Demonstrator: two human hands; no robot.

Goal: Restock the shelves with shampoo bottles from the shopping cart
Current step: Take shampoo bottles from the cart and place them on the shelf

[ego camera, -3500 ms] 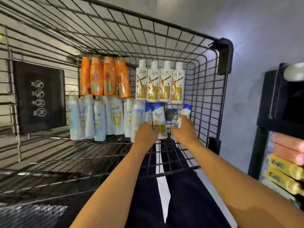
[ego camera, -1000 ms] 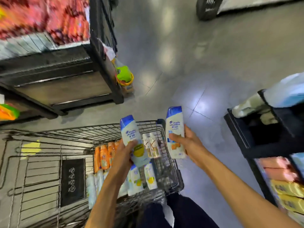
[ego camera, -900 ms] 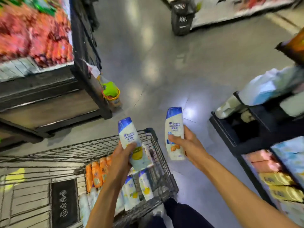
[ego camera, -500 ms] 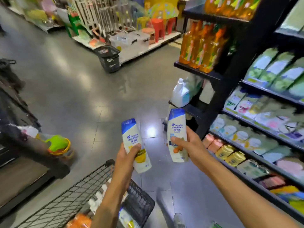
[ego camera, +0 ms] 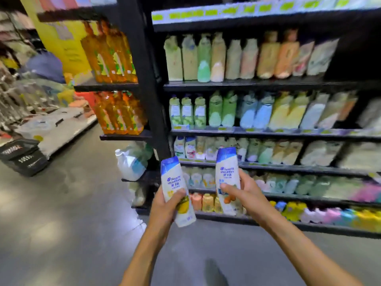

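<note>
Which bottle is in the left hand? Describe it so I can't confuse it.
In front of the black shelving, two white, blue-capped shampoo bottles are held up side by side. The left hand grips the lower bottle, leaning left. Its label shows a yellow picture; the other bottle, in the right hand, shows orange.

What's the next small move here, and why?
Probably step closer and reach toward the shelves: the left hand grips the yellow-label bottle, the right hand grips the orange-label bottle, both upright, with a strip of floor before the shelves. Which row matches is too blurred to tell.
</note>
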